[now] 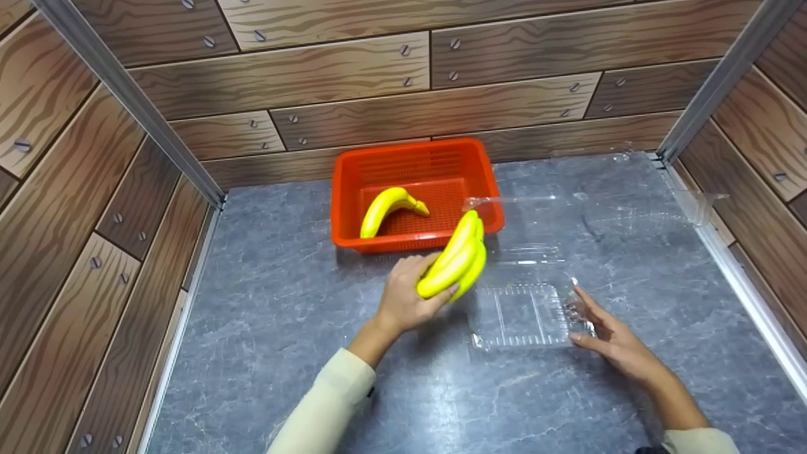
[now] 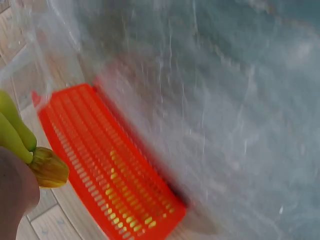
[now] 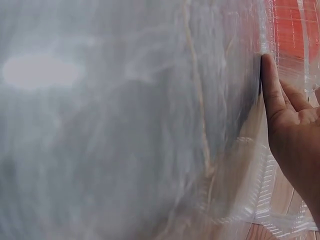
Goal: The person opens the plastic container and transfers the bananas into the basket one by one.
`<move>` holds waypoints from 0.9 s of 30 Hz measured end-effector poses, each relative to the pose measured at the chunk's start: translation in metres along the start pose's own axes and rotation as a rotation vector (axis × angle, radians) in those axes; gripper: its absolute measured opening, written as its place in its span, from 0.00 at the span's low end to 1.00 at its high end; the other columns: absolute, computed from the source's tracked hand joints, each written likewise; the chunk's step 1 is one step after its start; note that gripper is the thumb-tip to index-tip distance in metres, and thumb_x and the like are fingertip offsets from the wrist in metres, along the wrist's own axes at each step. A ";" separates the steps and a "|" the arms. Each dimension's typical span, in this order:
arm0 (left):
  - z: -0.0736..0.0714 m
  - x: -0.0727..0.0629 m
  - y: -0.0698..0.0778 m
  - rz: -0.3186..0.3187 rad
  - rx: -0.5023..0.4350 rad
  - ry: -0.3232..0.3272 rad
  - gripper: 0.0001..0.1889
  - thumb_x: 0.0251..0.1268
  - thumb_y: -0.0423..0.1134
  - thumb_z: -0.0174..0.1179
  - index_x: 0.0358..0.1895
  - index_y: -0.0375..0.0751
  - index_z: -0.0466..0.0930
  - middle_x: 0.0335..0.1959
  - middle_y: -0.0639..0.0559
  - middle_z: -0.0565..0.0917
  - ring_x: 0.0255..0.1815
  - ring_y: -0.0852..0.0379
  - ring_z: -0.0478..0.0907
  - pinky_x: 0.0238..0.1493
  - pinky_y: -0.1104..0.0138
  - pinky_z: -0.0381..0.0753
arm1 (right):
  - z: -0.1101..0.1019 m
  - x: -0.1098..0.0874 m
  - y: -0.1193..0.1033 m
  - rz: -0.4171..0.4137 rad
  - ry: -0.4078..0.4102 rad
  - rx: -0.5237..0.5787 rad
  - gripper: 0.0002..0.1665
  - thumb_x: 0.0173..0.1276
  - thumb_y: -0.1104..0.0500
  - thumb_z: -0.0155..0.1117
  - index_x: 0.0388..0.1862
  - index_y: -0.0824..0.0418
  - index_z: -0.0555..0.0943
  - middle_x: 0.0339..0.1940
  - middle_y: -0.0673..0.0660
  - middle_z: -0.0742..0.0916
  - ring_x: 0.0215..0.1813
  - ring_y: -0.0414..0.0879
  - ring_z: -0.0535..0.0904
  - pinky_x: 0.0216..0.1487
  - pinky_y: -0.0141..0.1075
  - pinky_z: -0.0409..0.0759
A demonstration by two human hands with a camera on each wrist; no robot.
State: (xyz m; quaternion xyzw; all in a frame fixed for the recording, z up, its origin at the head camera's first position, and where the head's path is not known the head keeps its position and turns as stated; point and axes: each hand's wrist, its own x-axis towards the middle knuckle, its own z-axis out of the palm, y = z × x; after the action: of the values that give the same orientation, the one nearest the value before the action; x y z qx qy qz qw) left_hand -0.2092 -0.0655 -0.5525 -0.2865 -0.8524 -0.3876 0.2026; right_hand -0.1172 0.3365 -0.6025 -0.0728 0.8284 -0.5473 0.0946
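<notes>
My left hand (image 1: 406,296) grips a bunch of yellow bananas (image 1: 457,258) at its stem end. The bunch is held up between the red basket (image 1: 339,195) and a clear plastic container (image 1: 520,315), its tips pointing away. In the left wrist view, the brown stem (image 2: 50,169) pokes out beside the thumb. My right hand (image 1: 621,343) touches the right side of the clear container with its thumb and fairly straight fingers. Another curved yellow banana piece (image 1: 381,208) lies inside the basket, partly hidden by the near wall.
More clear plastic containers (image 1: 630,211) are spread at the back right; their outlines are hard to make out. The basket stands near the wood-patterned back wall (image 1: 353,82). Metal rails (image 1: 750,277) edge the grey marbled surface (image 1: 271,302).
</notes>
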 end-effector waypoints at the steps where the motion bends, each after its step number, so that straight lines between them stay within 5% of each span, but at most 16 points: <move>1: -0.002 0.002 -0.001 -0.006 -0.002 -0.002 0.30 0.60 0.53 0.75 0.62 0.42 0.86 0.43 0.49 0.90 0.40 0.52 0.82 0.45 0.59 0.81 | -0.001 -0.001 0.000 0.009 0.000 -0.004 0.54 0.75 0.61 0.68 0.91 0.50 0.49 0.87 0.74 0.60 0.85 0.41 0.64 0.82 0.28 0.60; 4: -0.009 0.008 -0.004 -0.011 -0.003 -0.002 0.30 0.61 0.54 0.74 0.64 0.43 0.85 0.46 0.50 0.91 0.42 0.52 0.83 0.48 0.58 0.81 | -0.001 -0.002 0.001 0.029 0.005 -0.012 0.55 0.74 0.61 0.69 0.91 0.50 0.49 0.89 0.71 0.56 0.87 0.67 0.53 0.88 0.60 0.51; 6: -0.012 0.010 -0.006 0.000 -0.002 0.015 0.30 0.60 0.53 0.75 0.64 0.43 0.85 0.47 0.49 0.91 0.43 0.52 0.84 0.49 0.57 0.82 | -0.001 -0.002 0.002 0.024 0.009 0.013 0.56 0.73 0.62 0.69 0.91 0.51 0.49 0.89 0.71 0.54 0.90 0.56 0.52 0.80 0.78 0.44; 9: -0.017 0.014 -0.008 0.022 -0.017 0.060 0.30 0.59 0.51 0.76 0.63 0.41 0.86 0.48 0.48 0.92 0.45 0.51 0.85 0.50 0.56 0.83 | -0.001 -0.002 0.003 -0.012 0.024 0.016 0.55 0.73 0.63 0.69 0.91 0.53 0.50 0.86 0.73 0.61 0.82 0.29 0.63 0.90 0.49 0.53; 11: -0.019 0.017 -0.009 0.034 -0.027 0.090 0.30 0.59 0.50 0.76 0.63 0.40 0.86 0.51 0.47 0.92 0.48 0.50 0.87 0.53 0.56 0.84 | -0.001 -0.002 0.003 -0.029 0.031 0.007 0.54 0.74 0.63 0.69 0.91 0.54 0.50 0.85 0.74 0.64 0.73 0.15 0.64 0.83 0.26 0.57; 13: -0.022 0.020 -0.011 0.032 -0.037 0.110 0.30 0.58 0.49 0.77 0.63 0.39 0.86 0.52 0.46 0.92 0.50 0.49 0.87 0.55 0.56 0.85 | -0.002 -0.003 0.001 -0.025 0.032 -0.015 0.54 0.74 0.62 0.68 0.91 0.54 0.49 0.85 0.74 0.65 0.79 0.26 0.66 0.75 0.16 0.58; 16: -0.025 0.026 -0.013 0.008 -0.030 0.140 0.30 0.58 0.49 0.76 0.63 0.37 0.86 0.52 0.44 0.92 0.49 0.47 0.87 0.55 0.54 0.85 | -0.002 -0.003 0.000 0.012 0.020 -0.028 0.55 0.75 0.61 0.69 0.91 0.52 0.48 0.88 0.74 0.57 0.88 0.53 0.60 0.89 0.46 0.55; 19: -0.028 0.035 -0.014 -0.033 -0.005 0.159 0.30 0.60 0.49 0.75 0.63 0.36 0.85 0.52 0.43 0.92 0.49 0.46 0.87 0.55 0.52 0.84 | -0.001 -0.003 -0.001 0.034 0.018 -0.039 0.57 0.74 0.59 0.69 0.91 0.50 0.47 0.88 0.73 0.55 0.86 0.77 0.51 0.80 0.76 0.48; 27: -0.028 0.068 -0.016 -0.200 -0.107 0.143 0.32 0.62 0.45 0.70 0.67 0.32 0.80 0.60 0.38 0.88 0.57 0.43 0.85 0.62 0.51 0.84 | -0.001 -0.003 0.001 0.021 0.019 -0.034 0.57 0.73 0.61 0.70 0.91 0.50 0.47 0.88 0.74 0.56 0.85 0.78 0.52 0.79 0.78 0.48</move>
State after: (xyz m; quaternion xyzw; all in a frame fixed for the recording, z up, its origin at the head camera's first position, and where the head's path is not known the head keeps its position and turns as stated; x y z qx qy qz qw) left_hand -0.2673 -0.0733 -0.5060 -0.1821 -0.8382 -0.4704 0.2073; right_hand -0.1148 0.3382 -0.6025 -0.0604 0.8391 -0.5329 0.0910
